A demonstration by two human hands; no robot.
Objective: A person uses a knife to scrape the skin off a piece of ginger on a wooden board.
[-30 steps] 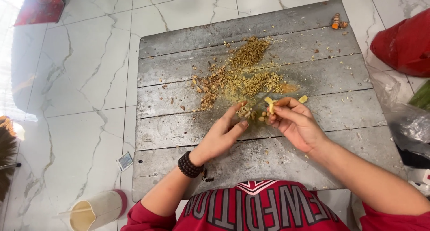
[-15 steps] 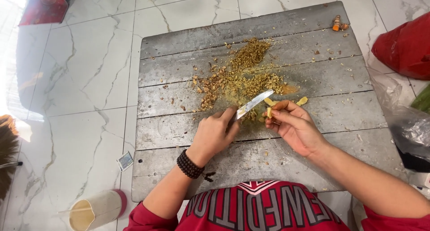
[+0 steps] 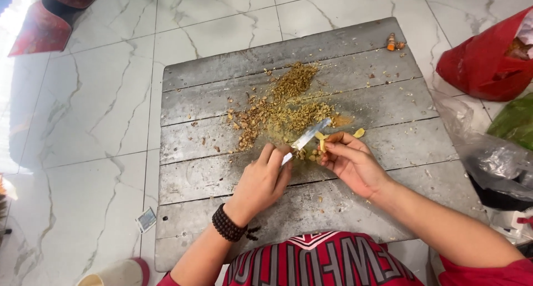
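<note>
My left hand [image 3: 264, 178], with a dark bead bracelet on the wrist, grips a small knife [image 3: 306, 136] whose blade points up and to the right. The blade tip meets a small yellow root piece [image 3: 321, 137] pinched in the fingertips of my right hand [image 3: 350, 161]. Both hands hover over a grey wooden board [image 3: 222, 103] on the floor. A heap of brownish-yellow peelings and chopped bits [image 3: 283, 111] lies just beyond the hands. One more yellow slice [image 3: 360, 133] rests on the board beside my right hand.
White marble floor tiles [image 3: 83, 125] surround the board. A red plastic bag [image 3: 488, 58], a green bag and a clear plastic bag [image 3: 488, 153] sit at the right. Small orange root pieces [image 3: 394, 42] lie at the board's far right corner. A red slipper [image 3: 47, 19] lies far left.
One second ago my left hand lay low on the board with no blade showing; now the knife is raised and its blade rests against the yellow piece in my right hand.
</note>
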